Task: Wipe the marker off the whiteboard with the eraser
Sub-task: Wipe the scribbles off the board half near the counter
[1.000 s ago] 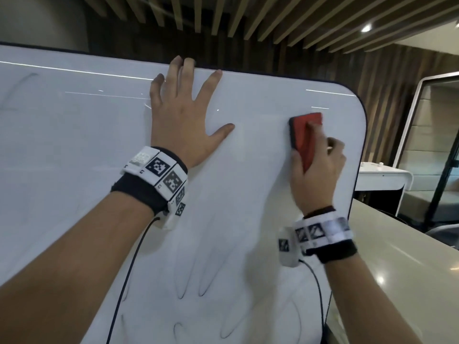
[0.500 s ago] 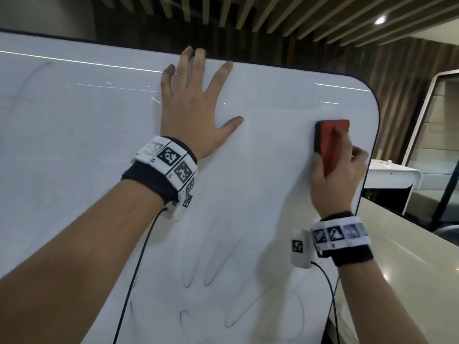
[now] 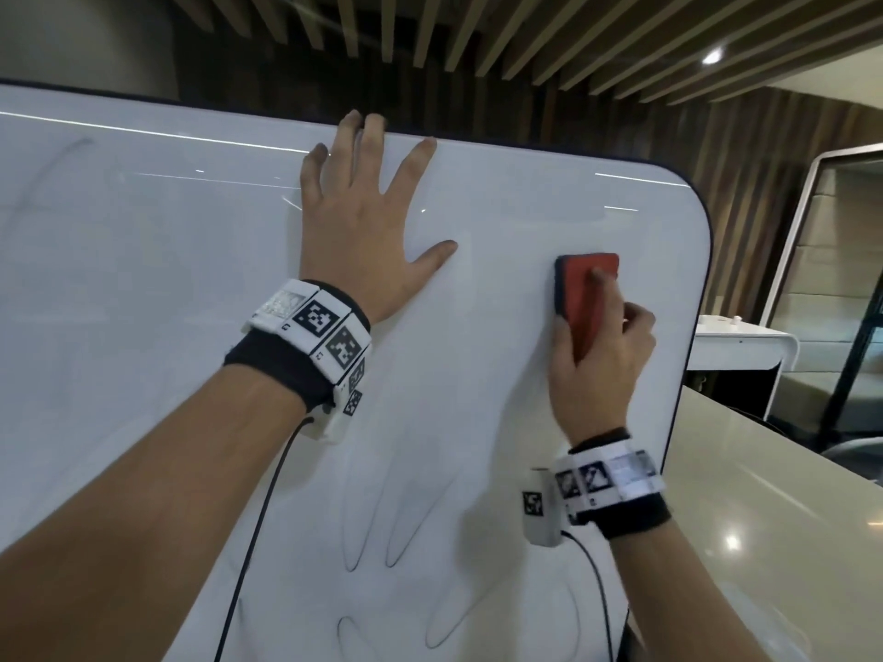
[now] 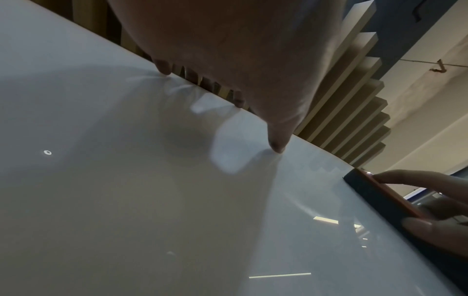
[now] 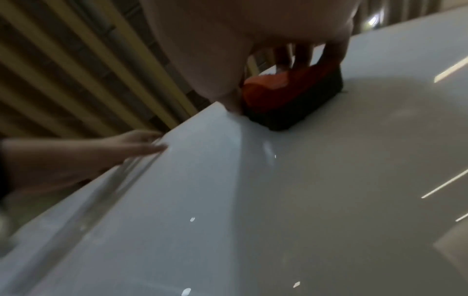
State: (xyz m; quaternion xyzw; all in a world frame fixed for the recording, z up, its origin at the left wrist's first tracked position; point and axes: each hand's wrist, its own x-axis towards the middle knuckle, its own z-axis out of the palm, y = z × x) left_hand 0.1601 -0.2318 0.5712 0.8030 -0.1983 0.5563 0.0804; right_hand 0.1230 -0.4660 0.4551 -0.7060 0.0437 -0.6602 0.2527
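A large whiteboard [image 3: 143,289] fills the head view, tilted, with its rounded corner at the upper right. My left hand [image 3: 363,231] lies flat on it near the top edge, fingers spread. My right hand [image 3: 597,355] grips a red eraser [image 3: 585,298] with a dark felt pad and presses it on the board near the right edge. Faint looping marker lines [image 3: 382,532] run across the lower middle of the board, below both hands. In the right wrist view the eraser [image 5: 291,96] sits felt-down under my fingers. The left wrist view shows the eraser [image 4: 380,194] side-on at the right.
A beige counter [image 3: 764,518] runs along the right of the board. A white desk [image 3: 740,346] and a glass-framed booth [image 3: 850,279] stand behind it. Wooden slats cover the ceiling and back wall. A faint grey smear [image 3: 43,179] marks the board's upper left.
My right hand slid the eraser right towards the board's edge, then back left and slightly down. The left hand stayed flat on the board.
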